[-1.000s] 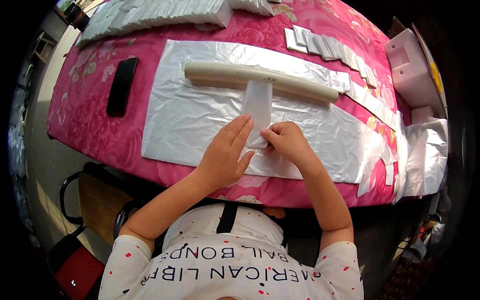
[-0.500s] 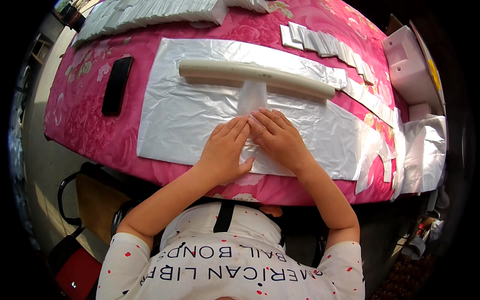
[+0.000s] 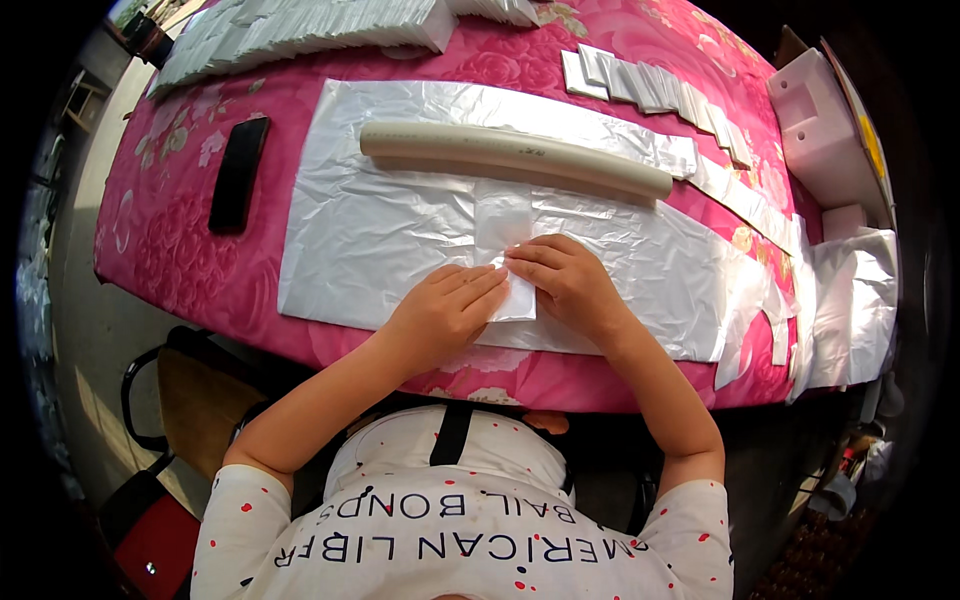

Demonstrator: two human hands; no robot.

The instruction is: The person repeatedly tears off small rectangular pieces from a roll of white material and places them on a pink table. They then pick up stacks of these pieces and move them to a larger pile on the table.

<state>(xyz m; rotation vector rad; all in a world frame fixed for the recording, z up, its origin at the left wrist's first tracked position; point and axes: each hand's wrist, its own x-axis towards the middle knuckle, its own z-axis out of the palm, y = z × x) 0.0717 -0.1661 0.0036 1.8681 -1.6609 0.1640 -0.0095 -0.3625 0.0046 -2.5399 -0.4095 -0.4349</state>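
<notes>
A thin white plastic strip (image 3: 504,222), translucent and partly folded, lies on a large crinkled white plastic sheet (image 3: 350,260). My left hand (image 3: 445,312) is on the left edge of the strip's near, folded part, fingers together and pressing on it. From the right, my right hand (image 3: 565,283) grips the fold, its fingertips almost touching those of the left. The fingers partly cover the fold. Beyond my hands, a long beige plastic pipe (image 3: 515,155) rests across the sheet.
Folded white packets (image 3: 310,30) stand in rows at the far left, with a shorter row of packets (image 3: 650,85) at the far right. A black phone (image 3: 239,175) lies on the pink flowered tablecloth (image 3: 180,250). White foam boxes (image 3: 815,110) and hanging plastic (image 3: 850,300) sit at the right edge.
Both hands have drawn back toward me, and the fingertips have come lower along the strip. A folded near end now shows between them. The pipe stays in place.
</notes>
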